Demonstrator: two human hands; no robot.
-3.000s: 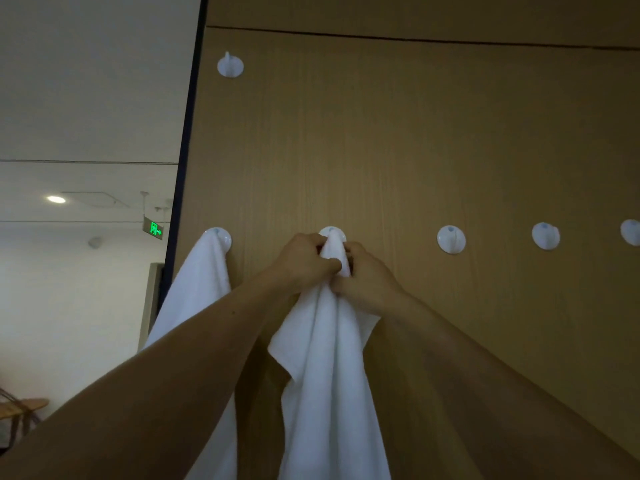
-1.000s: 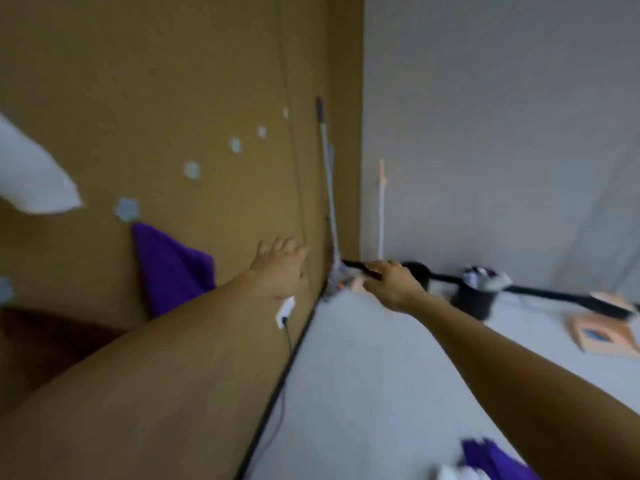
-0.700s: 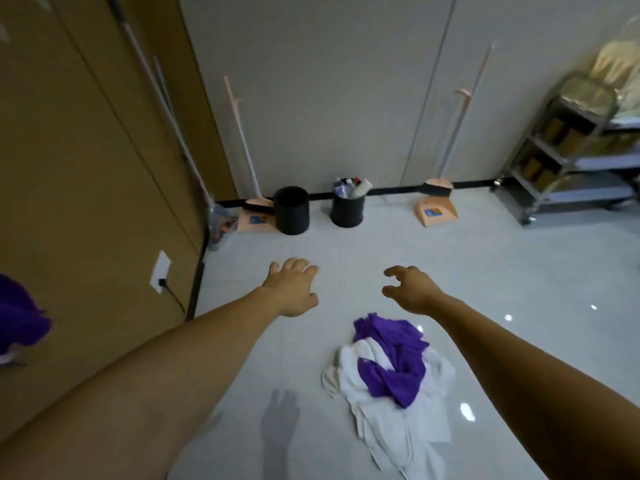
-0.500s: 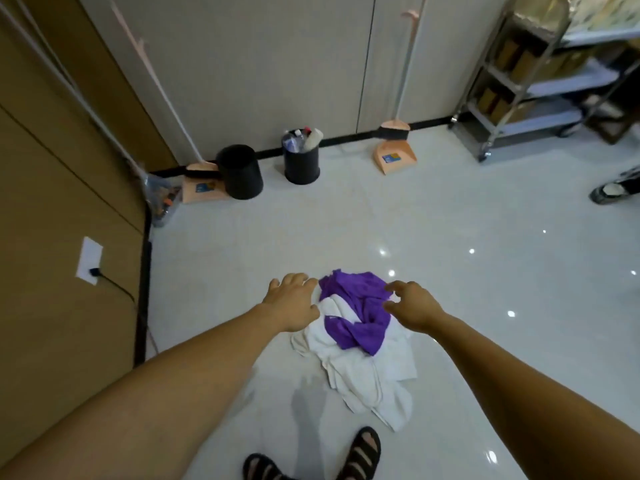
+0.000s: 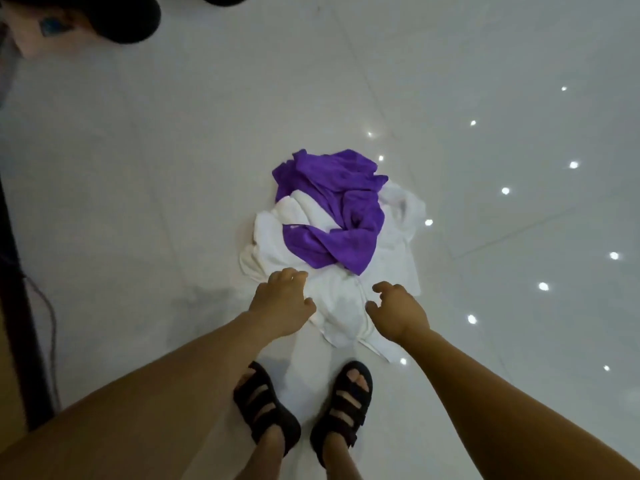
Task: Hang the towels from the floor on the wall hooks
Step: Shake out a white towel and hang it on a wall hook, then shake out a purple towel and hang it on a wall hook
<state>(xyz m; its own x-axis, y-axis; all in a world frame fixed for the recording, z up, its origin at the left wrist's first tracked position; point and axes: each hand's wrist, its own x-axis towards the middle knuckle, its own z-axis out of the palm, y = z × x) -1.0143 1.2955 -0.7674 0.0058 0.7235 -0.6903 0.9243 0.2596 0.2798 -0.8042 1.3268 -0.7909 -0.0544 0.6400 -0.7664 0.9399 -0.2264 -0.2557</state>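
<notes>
A heap of towels lies on the glossy white floor just ahead of my feet. A crumpled purple towel (image 5: 341,209) sits on top of white towels (image 5: 341,308). My left hand (image 5: 282,304) hovers over the near left edge of the white cloth, fingers loosely spread and holding nothing. My right hand (image 5: 396,311) reaches over the near right part of the heap, fingers slightly curled, also holding nothing. Whether either hand touches the cloth I cannot tell. The wall hooks are out of view.
My two feet in black sandals (image 5: 265,407) stand just behind the heap. A black bin (image 5: 124,15) and a pinkish dustpan (image 5: 48,29) sit at the top left. A dark baseboard (image 5: 17,306) with a cable runs along the left edge.
I turned from the wall, where both hands gripped a white towel at a hook, and let go. The view dropped to the floor and both hands came down over the towel heap.
</notes>
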